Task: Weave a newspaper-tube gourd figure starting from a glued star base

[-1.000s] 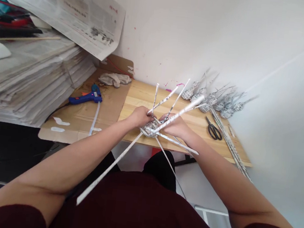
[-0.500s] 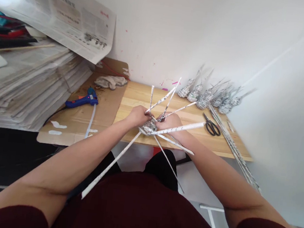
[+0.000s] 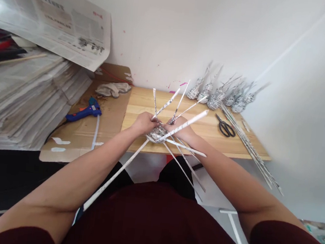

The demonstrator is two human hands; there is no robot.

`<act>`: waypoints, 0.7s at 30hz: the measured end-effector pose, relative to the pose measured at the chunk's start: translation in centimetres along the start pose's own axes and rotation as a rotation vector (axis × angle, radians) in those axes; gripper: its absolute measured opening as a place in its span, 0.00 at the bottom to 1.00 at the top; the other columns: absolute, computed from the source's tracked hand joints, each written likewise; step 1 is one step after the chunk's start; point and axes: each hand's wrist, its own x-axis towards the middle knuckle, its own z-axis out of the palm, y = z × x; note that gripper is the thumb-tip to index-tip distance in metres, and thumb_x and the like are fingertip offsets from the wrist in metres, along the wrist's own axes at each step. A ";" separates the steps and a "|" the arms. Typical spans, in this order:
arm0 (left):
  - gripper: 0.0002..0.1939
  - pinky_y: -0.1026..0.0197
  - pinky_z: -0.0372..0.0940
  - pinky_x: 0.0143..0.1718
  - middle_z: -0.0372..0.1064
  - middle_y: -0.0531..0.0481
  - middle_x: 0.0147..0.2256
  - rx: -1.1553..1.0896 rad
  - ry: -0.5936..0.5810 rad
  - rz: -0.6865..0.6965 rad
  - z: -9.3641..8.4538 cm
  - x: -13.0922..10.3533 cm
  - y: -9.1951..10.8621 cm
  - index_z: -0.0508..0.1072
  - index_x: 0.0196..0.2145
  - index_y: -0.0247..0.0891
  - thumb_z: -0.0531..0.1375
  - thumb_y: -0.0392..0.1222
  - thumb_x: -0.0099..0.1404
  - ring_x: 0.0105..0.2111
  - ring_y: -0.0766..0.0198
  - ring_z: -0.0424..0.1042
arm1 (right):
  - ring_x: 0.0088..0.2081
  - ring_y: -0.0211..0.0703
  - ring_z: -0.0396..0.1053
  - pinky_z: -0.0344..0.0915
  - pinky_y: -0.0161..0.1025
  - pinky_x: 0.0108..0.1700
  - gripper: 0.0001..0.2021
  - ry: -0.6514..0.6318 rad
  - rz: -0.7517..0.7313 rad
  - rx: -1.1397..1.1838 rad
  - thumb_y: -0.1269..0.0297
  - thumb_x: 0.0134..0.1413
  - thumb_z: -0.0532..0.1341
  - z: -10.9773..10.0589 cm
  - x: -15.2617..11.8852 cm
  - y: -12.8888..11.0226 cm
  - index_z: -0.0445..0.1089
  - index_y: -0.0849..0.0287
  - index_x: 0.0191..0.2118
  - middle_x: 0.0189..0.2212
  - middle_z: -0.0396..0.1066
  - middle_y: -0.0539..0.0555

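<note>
Newspaper weaving (image 3: 157, 134) sits between your two hands, just over the near edge of the wooden table (image 3: 140, 100): a small, rounded body of pale grey printed strips, with at least eight stiff paper rods fanning out. Most are slim; one thicker white rod (image 3: 187, 124) slants across your right hand (image 3: 182, 127), partly hiding it, and another rod reaches down toward your dark red shirt (image 3: 144, 225). Your left hand (image 3: 144, 123) has its thumb and fingers pinched together on the weaving's far rim. Your right fingers are curled in against the opposite side, gripping it, though you cannot see every fingertip.

Beyond your right hand lie one pair of black scissors (image 3: 225, 127) and one bundle of paper rods (image 3: 244, 145) overhanging the table. At least five woven pieces (image 3: 216, 98) stand near the wall. To your left, cardboard (image 3: 111, 118) carries one blue glue gun (image 3: 86, 111) and pale gloves (image 3: 113, 89), beside one tall newspaper stack (image 3: 35, 103).
</note>
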 end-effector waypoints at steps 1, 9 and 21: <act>0.12 0.65 0.65 0.36 0.80 0.48 0.35 -0.020 -0.003 0.005 0.1 0.0 -0.1 0.82 0.40 0.37 0.62 0.38 0.59 0.35 0.61 0.76 | 0.31 0.44 0.71 0.58 0.35 0.31 0.11 -0.003 0.012 -0.014 0.58 0.51 0.62 0.0 0.0 -0.2 0.75 0.62 0.27 0.25 0.74 0.56; 0.11 0.64 0.66 0.35 0.80 0.48 0.33 -0.115 0.027 -0.019 0.0 0.1 -0.5 0.82 0.37 0.37 0.63 0.40 0.57 0.35 0.60 0.77 | 0.30 0.43 0.71 0.57 0.34 0.30 0.14 -0.004 0.053 -0.014 0.55 0.54 0.62 -0.2 0.1 -0.5 0.76 0.61 0.29 0.26 0.75 0.56; 0.25 0.59 0.69 0.41 0.79 0.43 0.39 -0.494 -0.143 -0.032 -1.1 -0.7 -0.6 0.78 0.47 0.34 0.69 0.48 0.53 0.39 0.56 0.76 | 0.30 0.43 0.70 0.62 0.35 0.33 0.07 0.108 -0.012 0.059 0.68 0.52 0.61 1.0 1.0 0.8 0.73 0.62 0.26 0.26 0.74 0.55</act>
